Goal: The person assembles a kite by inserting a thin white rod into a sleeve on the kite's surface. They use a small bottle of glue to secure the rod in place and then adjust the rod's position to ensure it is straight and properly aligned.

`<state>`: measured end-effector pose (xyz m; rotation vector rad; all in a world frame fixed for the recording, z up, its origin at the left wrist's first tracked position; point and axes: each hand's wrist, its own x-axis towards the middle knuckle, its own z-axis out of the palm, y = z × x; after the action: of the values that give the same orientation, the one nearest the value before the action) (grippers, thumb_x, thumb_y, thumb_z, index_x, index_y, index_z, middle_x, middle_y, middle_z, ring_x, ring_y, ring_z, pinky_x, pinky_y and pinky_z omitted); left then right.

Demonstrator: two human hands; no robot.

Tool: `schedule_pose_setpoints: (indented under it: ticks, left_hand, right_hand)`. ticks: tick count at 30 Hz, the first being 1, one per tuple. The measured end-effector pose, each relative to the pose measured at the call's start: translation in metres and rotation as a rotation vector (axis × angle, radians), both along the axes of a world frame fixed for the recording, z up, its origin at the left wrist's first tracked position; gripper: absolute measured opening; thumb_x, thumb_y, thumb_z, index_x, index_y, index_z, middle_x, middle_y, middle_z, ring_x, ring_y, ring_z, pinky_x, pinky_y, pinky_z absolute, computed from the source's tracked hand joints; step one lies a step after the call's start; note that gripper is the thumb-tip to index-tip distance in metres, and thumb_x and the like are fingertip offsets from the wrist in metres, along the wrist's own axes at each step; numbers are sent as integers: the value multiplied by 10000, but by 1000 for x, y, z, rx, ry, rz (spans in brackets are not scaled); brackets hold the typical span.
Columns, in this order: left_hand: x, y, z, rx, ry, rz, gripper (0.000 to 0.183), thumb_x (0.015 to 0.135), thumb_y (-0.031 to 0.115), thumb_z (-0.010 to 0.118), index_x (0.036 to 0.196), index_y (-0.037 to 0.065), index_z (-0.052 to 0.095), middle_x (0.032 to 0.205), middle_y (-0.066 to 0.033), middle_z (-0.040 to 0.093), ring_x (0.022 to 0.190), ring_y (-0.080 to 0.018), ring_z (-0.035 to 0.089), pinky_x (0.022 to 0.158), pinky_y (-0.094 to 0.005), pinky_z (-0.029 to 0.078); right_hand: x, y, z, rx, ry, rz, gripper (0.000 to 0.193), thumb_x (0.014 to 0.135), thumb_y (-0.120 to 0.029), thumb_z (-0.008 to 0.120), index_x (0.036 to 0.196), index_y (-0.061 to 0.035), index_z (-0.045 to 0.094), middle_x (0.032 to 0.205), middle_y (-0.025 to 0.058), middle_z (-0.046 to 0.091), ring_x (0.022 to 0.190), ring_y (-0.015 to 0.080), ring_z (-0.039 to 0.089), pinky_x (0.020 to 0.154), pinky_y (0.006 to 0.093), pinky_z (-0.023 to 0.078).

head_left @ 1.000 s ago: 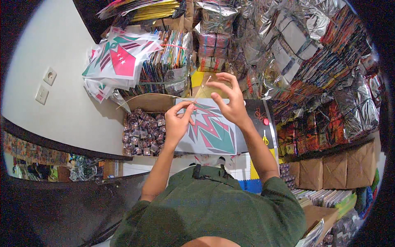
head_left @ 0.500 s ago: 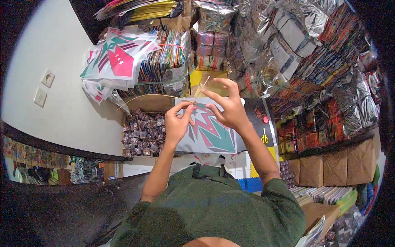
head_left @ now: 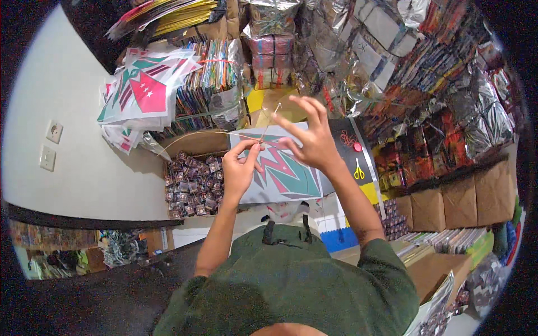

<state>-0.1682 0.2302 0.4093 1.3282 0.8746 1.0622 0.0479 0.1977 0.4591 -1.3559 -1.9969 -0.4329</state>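
A: What has changed over the last second?
B: The whole view has tilted a little. The left hand keeps its pinch on a long curved stick and a straight stick, right where they meet. The thumb of the right hand has dropped, wider apart from the index finger.
A: Is that right hand gripping anything?
B: It looks spread open, its index finger near the straight stick's upper end. Whether it touches, I can't tell.
A: And where are the sticks?
B: Above a printed sheet in pink, green and grey; the curved one arches left over a carton of small packs.
A: The table?
B: Its black tabletop shows right of the sheet, with red string, a small red disc and yellow scissors.
A: And the room?
B: Crammed. A pale wall with a socket and a switch stands at the left; plastic-wrapped bundles pile up beyond the table, and brown parcels line the right.
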Motion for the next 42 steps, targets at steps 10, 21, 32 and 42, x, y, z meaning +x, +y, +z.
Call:
schedule_pose_setpoints:
  ticks: [10,21,32,42]
  left_hand:
    - [30,-1,-2,-59,-3,-45,206,1009,110,617,1111,-49,699,1008,-112,716,645,-98,644,491,-227,526]
    - [106,0,-10,94,-26,8,222,1014,150,611,1136,-20,686,987,-99,725,509,-96,618,397,-207,410]
    - [177,-12,3,-3,3,84,204,1000,117,625,1105,-42,696,1024,-122,728,566,-98,626,468,-229,499]
    - [215,-24,3,-17,35,154,218,1001,124,627,1113,-54,683,1019,-137,722,622,-110,637,459,-243,502]
  right_hand:
    - [23,-18,-15,-50,0,21,498,830,-392,754,1310,-285,676,1497,136,422,1351,392,353,1137,513,344]
    - [99,-11,-10,-48,2,-16,483,879,-395,703,1350,-301,651,1517,140,404,1367,394,336,1149,524,318]
    - [183,6,-5,-18,-8,-33,515,894,-474,666,1383,-319,616,1574,135,335,1397,412,297,1158,556,282]
    - [204,-4,-23,-50,-16,134,451,939,-549,576,1346,-371,651,1627,146,245,1434,435,199,1169,577,227]
